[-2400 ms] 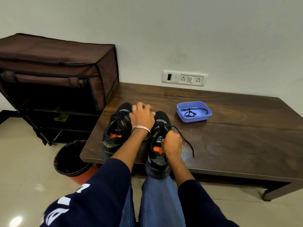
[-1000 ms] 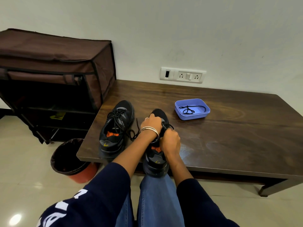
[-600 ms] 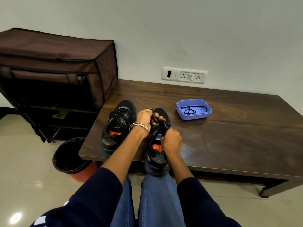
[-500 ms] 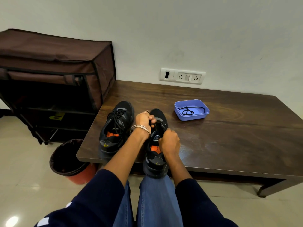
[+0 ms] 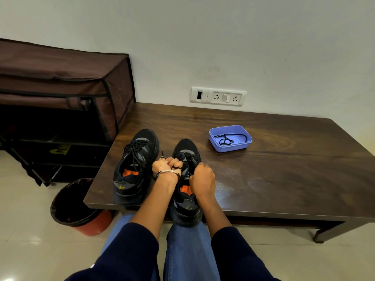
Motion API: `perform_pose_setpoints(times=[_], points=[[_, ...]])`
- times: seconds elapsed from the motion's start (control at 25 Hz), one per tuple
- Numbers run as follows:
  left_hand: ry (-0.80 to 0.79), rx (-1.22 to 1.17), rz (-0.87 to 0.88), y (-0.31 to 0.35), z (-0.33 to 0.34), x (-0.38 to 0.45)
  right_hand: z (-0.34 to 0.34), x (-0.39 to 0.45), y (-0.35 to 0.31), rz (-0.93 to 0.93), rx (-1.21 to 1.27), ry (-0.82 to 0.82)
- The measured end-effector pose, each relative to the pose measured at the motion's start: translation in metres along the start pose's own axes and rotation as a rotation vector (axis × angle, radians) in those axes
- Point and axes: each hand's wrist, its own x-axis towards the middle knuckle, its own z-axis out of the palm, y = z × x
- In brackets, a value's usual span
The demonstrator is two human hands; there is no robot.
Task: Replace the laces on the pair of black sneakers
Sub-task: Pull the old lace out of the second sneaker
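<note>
Right sneaker (image 5: 187, 151) at table (image 5: 284, 175) edge; both hands pinch its lace (image 5: 186, 163).

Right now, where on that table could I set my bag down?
The table's whole right half, past the blue tray, is bare. So is the back strip between the sneakers and the wall. The front left corner is crowded: left sneaker, right sneaker and both hands working its lace.

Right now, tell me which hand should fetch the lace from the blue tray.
Probably the right hand: it is on the side nearer the blue tray holding the lace, with bare table between. The left hand would have to cross over the sneaker.
</note>
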Motion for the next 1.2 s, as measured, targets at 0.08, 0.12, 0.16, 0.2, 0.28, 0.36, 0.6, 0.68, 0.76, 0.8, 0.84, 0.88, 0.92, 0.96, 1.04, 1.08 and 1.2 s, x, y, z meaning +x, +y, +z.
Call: perform_pose_setpoints(times=[0.08, 0.12, 0.16, 0.2, 0.28, 0.36, 0.6, 0.68, 0.76, 0.8, 0.84, 0.88, 0.92, 0.96, 1.04, 1.08, 1.2], points=[[-0.059, -0.057, -0.005, 0.001, -0.001, -0.001, 0.0, -0.001, 0.0, 0.003, 0.007, -0.004], [-0.073, -0.044, 0.001, -0.001, 0.0, -0.002, 0.0, -0.001, 0.0, 0.0, 0.004, -0.007], [-0.078, 0.019, 0.013, -0.001, 0.004, -0.004, 0.0, -0.002, -0.001, -0.004, 0.0, -0.01], [-0.05, 0.182, 0.082, -0.001, 0.008, -0.003, 0.0, -0.001, -0.001, -0.007, -0.002, -0.012], [0.002, 0.863, 0.4, 0.001, 0.015, 0.001, 0.0, 0.0, 0.0, -0.011, 0.002, -0.008], [-0.018, 1.556, 0.697, 0.005, 0.017, 0.005, 0.001, 0.002, 0.001, -0.015, 0.004, -0.005], [-0.098, 2.245, 0.717, 0.0, 0.022, 0.011, 0.001, 0.001, 0.001, -0.019, 0.004, -0.011], [-0.051, 2.266, 0.675, -0.002, 0.027, 0.011, 0.001, 0.001, 0.001, -0.025, 0.003, -0.012], [0.024, 2.289, 0.635, -0.008, 0.029, 0.002, 0.002, 0.001, 0.002, -0.023, 0.009, -0.01], [0.05, 2.285, 0.634, -0.01, 0.028, 0.003, 0.002, 0.001, 0.002, -0.018, 0.013, -0.006], [0.076, 2.238, 0.603, -0.011, 0.027, 0.001, 0.002, 0.001, 0.002, -0.011, 0.014, -0.004], [0.061, 2.208, 0.614, -0.009, 0.022, 0.002, 0.002, 0.001, 0.001, -0.011, 0.011, -0.001], [0.058, 2.135, 0.542, -0.003, 0.019, 0.002, 0.002, 0.001, 0.001, -0.012, 0.007, 0.005], [0.087, 1.986, 0.472, 0.003, 0.016, 0.005, 0.002, 0.002, 0.002, -0.013, 0.006, 0.011], [0.184, 1.707, 0.407, 0.019, 0.007, 0.017, 0.002, 0.002, 0.003, -0.012, 0.008, 0.013], [0.193, 1.667, 0.437, 0.025, 0.005, 0.016, 0.003, 0.002, 0.003, -0.015, 0.008, 0.011], [0.144, 1.864, 0.66, 0.029, 0.009, -0.011, 0.002, 0.001, 0.002, -0.011, 0.007, 0.015]])
